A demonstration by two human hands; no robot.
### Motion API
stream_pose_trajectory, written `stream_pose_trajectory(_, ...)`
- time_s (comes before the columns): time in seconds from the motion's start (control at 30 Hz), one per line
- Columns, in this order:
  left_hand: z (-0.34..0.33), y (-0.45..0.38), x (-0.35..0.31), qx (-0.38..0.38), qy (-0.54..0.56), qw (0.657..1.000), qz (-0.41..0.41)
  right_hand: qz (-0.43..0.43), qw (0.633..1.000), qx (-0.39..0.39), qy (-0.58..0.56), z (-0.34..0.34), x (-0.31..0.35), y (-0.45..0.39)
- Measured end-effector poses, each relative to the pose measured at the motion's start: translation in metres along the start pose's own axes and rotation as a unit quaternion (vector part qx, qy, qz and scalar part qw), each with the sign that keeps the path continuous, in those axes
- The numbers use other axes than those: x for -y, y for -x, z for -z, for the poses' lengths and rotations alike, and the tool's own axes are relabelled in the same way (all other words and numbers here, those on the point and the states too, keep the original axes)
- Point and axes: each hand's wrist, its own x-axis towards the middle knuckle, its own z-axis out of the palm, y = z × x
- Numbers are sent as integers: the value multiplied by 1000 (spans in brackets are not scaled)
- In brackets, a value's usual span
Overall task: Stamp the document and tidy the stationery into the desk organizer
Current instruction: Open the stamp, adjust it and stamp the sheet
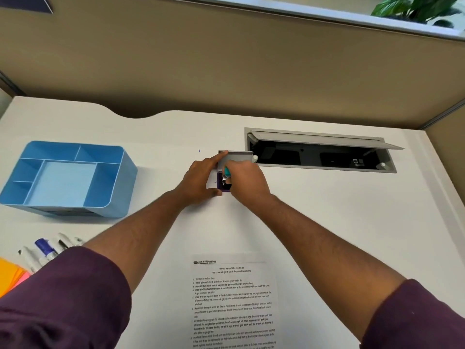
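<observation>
Over ink pad (pixel 224 183) | right hand (pixel 245 181) grips stamp (pixel 226 171) | left hand (pixel 198 180) steadies pad

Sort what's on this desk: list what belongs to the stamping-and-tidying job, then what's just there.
Job: ink pad, stamp in right hand, left hand steadying pad, document, blue organizer, markers, sticky notes.

Just there: cable hatch, plant.

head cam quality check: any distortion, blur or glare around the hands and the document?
Head view: wide-angle bends the desk edges and partition; lighting even, shadows soft, no harsh glare. Document print is too soft to read, markers slightly smeared. Hands are sharp enough: left hand steadies the ink pad, right hand grips the stamp.
</observation>
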Motion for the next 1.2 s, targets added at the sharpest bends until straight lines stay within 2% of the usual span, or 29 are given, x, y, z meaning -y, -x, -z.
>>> stream_pose_trajectory(0.13, 1, 0, -1, -2, 0, 1000, 3, -8, 999, 19, -26, 12, -2, -13)
stream_pose_trajectory(0.33, 0, 2, -2, 1, -3, 1000, 12, -15, 998, -40, -52, -15, -7, 22)
stream_pose_trajectory(0.63, 3, 7, -17, -2, 36, 997, 72, -44, 994, 4, -99, 3, -8, 5)
stream_pose_trajectory(0.87, 1, 9, -17, -9, 43, 997, 69, -108, 969, -45, -219, 24, -22, 23)
stream_pose_trajectory(1.0, 2, 13, -18, -17, 42, 997, 61, -150, 933, -76, -319, 32, -30, 41)
stream_pose_trajectory(1.2, 2, 17, -21, -21, 61, 997, 48, -178, 914, -75, -357, 32, -28, 58)
